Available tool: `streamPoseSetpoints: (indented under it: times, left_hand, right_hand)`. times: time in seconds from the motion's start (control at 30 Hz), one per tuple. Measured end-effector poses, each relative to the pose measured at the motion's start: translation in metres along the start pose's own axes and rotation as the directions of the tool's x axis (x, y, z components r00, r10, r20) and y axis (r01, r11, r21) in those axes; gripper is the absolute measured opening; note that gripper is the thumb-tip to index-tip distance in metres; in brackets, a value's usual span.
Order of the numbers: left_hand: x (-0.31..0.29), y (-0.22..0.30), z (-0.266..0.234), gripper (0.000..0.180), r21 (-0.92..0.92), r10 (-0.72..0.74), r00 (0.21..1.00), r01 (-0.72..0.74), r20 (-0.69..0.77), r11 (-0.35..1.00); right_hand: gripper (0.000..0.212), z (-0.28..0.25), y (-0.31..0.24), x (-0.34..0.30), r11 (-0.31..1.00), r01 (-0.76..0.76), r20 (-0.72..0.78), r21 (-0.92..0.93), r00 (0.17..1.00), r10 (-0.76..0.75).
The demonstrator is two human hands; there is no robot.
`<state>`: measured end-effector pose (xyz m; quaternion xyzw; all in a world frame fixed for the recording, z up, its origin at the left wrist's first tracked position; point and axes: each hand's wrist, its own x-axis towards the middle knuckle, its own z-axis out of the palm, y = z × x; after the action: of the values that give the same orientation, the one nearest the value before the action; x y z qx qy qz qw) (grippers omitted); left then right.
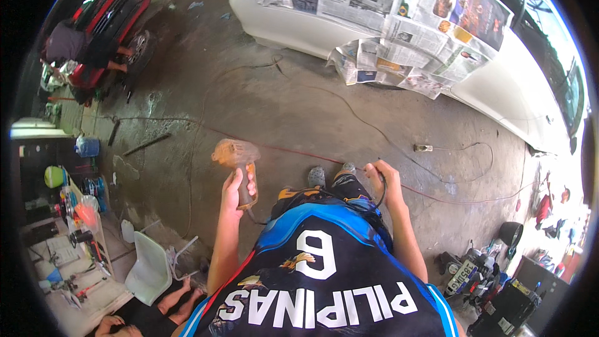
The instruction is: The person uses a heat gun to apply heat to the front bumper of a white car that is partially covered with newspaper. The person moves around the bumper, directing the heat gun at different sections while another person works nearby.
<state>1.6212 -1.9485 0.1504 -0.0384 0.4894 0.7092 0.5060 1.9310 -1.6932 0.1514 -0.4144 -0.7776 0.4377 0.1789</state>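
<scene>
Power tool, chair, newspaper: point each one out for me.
Power tool (236,152), head view: orange body.
Chair (148,267), head view: white shell.
Newspaper (399,20), head view: middle of the sheets.

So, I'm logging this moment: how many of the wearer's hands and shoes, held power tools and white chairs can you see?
Left hand and right hand: 2
Shoes: 2
Power tool: 1
White chair: 1
Total: 6

A red cord (293,151) crosses the floor (293,118) — apparently concrete.
</scene>
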Motion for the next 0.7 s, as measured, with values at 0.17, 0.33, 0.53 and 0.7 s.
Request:
streamPoseSetpoints:
  times: [0.17, 0.33, 0.53, 0.7]
  left_hand:
    - [-0.006, 0.009, 0.0, 0.029, 0.035, 0.272, 0.96, -0.275, 0.06, 0.961]
    - [0.037, 0.049, -0.01, 0.034, 0.564, 0.388, 0.913, -0.255, -0.128, 0.786]
    - [0.13, 0.094, 0.009, 0.019, 0.372, 0.491, 0.804, -0.365, -0.337, 0.853]
    - [0.202, 0.081, 0.074, 0.019, 0.43, 0.46, 0.854, -0.331, -0.243, 0.84]
  right_hand:
    - [0.02, -0.009, 0.04, 0.016, 0.987, -0.009, 0.019, -0.162, 1.0, 0.013]
    - [0.023, -0.018, 0.099, 0.011, 0.926, -0.03, 0.025, -0.376, 0.999, 0.042]
    - [0.022, -0.002, 0.18, -0.002, 0.887, -0.283, 0.006, -0.365, 0.952, 0.306]
    - [0.021, 0.014, 0.21, -0.005, 0.843, -0.401, -0.016, -0.359, 0.906, 0.424]
